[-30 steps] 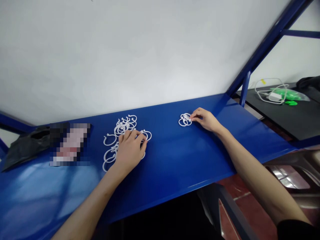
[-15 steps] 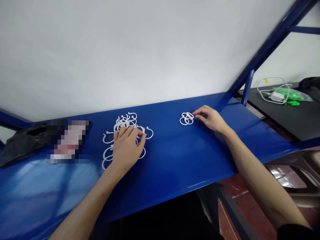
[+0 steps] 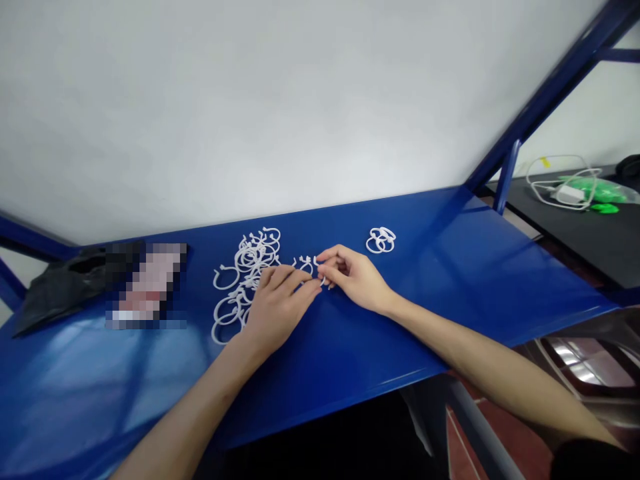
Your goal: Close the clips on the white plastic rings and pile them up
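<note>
Over the middle of the table my left hand (image 3: 280, 303) has its thumb and fingertips closed on one edge of a white plastic curtain ring (image 3: 323, 281). My right hand (image 3: 354, 277) pinches the same ring from the other side, and fingers cover most of it. Just behind the left fingertips shows another curtain ring (image 3: 306, 264). Beside and partly under my left hand lies a loose pile of open curtain rings (image 3: 250, 255) with knobbed ends. Farther right, several closed-looking rings (image 3: 381, 241) sit in a small overlapping group.
The blue metal table (image 3: 320, 373) meets a pale wall (image 3: 280, 113). At the left lie a black bag (image 3: 65, 287) and a blurred-out flat object (image 3: 149, 283). Beyond the blue frame post (image 3: 507, 177), a dark surface holds a white charger with cable (image 3: 570, 195) and green items (image 3: 605, 208).
My right hand has left the small group of rings and come left to meet my left hand. My left hand has shifted right from the pile, and both now pinch a ring.
</note>
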The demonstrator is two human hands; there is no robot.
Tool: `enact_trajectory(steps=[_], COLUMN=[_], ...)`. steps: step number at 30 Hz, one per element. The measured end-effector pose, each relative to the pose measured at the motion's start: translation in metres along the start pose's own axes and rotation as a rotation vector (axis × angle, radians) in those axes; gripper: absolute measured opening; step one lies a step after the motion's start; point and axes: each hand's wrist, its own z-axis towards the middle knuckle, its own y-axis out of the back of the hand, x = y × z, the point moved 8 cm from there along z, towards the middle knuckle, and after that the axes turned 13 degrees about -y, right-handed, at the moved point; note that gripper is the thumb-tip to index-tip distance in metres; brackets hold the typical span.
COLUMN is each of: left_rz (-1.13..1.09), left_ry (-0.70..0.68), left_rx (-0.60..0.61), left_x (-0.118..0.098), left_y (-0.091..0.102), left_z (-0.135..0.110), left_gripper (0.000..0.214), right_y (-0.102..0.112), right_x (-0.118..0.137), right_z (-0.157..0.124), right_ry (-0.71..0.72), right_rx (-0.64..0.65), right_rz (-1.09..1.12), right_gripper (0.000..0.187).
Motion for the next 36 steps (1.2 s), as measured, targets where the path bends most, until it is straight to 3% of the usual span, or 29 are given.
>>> enact_trajectory(steps=[3, 7, 10, 14, 21, 25, 29, 32, 36], left_rz=[-0.11, -0.169, -0.362, -0.581, -0.522, -0.515, -0.462, -0.346, -0.197], left_ry=[0.056, 0.298, 0.42, 0.556, 0.408, 0.327, 0.328, 0.312, 0.353], left_rx=[-0.052, -0.141, -0.038, 0.059, -0.048, -0.056, -0.023, 0.034, 0.173], left_x=[0.004, 0.029, 0.04, 0.042, 0.025, 0.017, 0.018, 0.022, 0.031], left_y=[0.001, 0.005, -0.009, -0.026, -0.015, -0.013, -0.015, -0.018, -0.026], left_z=[-0.001, -0.01, -0.015, -0.022, -0.013, -0.01, -0.01, -0.012, -0.02], left_gripper=[0.013, 0.021, 0.011, 0.013, 0.016, 0.017, 0.011, 0.012, 0.023], right_y=[0.006, 0.014, 0.012, 0.004, -0.004, -0.012, -0.008, 0.019, 0.107], right_x=[-0.005, 0.005, 0.014, 0.016, 0.015, 0.019, 0.026, 0.034, 0.034], right_z=[-0.004, -0.011, -0.015, -0.018, -0.032, -0.041, -0.034, -0.021, -0.008], right_ry=[0.014, 0.106, 0.183, 0.239, 0.377, 0.472, 0.477, 0.475, 0.364], right_rx=[-0.029, -0.047, -0.064, -0.051, -0.01, 0.033, -0.014, -0.148, -0.508], right_rz=[-0.019, -0.103, -0.186, -0.292, -0.406, -0.468, -0.508, -0.593, -0.659], right_gripper=[0.013, 0.011, 0.006, 0.005, 0.011, 0.014, 0.012, 0.01, 0.009])
